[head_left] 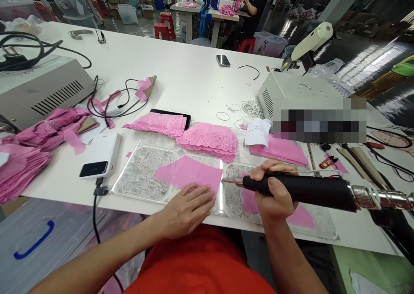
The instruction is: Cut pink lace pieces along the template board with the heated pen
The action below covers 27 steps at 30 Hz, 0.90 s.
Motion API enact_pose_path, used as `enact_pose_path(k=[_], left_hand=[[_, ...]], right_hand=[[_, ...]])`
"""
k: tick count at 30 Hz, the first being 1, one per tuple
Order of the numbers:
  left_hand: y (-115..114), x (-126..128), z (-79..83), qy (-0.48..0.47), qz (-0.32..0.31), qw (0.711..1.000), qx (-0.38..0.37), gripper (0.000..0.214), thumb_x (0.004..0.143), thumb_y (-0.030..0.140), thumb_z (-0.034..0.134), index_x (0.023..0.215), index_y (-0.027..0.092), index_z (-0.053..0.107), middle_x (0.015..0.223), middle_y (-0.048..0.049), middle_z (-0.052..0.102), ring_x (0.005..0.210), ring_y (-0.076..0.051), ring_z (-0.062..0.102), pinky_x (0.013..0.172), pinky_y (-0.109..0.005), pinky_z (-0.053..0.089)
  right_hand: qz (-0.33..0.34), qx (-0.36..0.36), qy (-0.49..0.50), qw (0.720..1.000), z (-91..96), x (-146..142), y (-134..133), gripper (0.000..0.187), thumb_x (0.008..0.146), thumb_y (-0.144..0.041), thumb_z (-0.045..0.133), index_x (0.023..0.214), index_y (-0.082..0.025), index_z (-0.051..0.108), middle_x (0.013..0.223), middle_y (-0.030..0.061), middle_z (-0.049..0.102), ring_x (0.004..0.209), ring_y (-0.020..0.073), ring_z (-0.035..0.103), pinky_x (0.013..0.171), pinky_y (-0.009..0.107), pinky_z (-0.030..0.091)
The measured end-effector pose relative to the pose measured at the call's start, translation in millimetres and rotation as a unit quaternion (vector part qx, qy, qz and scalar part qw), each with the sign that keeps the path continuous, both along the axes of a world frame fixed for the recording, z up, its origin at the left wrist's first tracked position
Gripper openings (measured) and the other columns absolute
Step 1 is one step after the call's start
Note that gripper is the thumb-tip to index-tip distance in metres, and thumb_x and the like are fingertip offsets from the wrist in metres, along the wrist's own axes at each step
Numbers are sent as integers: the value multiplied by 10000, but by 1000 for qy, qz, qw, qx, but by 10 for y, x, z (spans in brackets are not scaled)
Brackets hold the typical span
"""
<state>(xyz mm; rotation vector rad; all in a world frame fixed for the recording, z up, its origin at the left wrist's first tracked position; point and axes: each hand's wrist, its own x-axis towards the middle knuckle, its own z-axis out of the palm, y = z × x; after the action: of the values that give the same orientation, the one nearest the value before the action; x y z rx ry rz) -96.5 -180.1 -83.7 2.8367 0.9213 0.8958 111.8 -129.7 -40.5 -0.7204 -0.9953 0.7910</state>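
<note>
My left hand [188, 209] lies with fingers stretched out on a flat pink fabric piece [190, 172]. My right hand [274, 195] is wrapped round a black handheld tool with a thin metal tip [310, 190], joined to a metal-sheathed cable. The tip points left and meets the fabric's right edge, though whether it touches cannot be made out. Under the fabric is a clear-edged, grey-patterned mat [142, 173]. Another pink piece [302, 217] is partly hidden beneath my right hand and the tool. Beyond my hands lie pink lace pieces [208, 141] in a stack.
Grey machine boxes stand left [45, 87] and right [297, 91]. A white power bank [110, 154] with a cable sits left, near bundled pink fabric [19, 169]. Folded pink fabric [281, 151] and orange snips [328, 161] lie right. A person [255, 9] sits at a sewing machine beyond.
</note>
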Motion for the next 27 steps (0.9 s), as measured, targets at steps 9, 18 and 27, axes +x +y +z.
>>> enact_pose_path(k=[9, 18, 27], left_hand=[[12, -10, -40, -2, -5, 1000, 4, 264, 898, 160, 543, 1156, 131, 592, 1182, -80, 663, 1212, -217, 530, 1054, -391, 381], [14, -17, -30, 21, -14, 1000, 7, 255, 908, 156, 506, 1141, 137, 605, 1162, -101, 668, 1165, -214, 567, 1018, -395, 420], [17, -26, -12, 17, -13, 1000, 15, 252, 916, 175, 499, 1141, 137, 606, 1166, -106, 667, 1161, -207, 571, 1026, -385, 417]], right_hand=[[24, 13, -7, 1000, -5, -44, -6, 123, 701, -183, 549, 821, -192, 571, 830, 2, 563, 557, 107, 549, 551, 321, 465], [25, 4, -34, 999, 10, -39, -5, 78, 706, -205, 578, 774, -196, 540, 798, -5, 556, 565, 109, 543, 546, 324, 480], [67, -22, -24, 997, 36, 11, -170, 110, 700, -245, 589, 794, -200, 554, 780, 0, 533, 542, 98, 508, 505, 297, 464]])
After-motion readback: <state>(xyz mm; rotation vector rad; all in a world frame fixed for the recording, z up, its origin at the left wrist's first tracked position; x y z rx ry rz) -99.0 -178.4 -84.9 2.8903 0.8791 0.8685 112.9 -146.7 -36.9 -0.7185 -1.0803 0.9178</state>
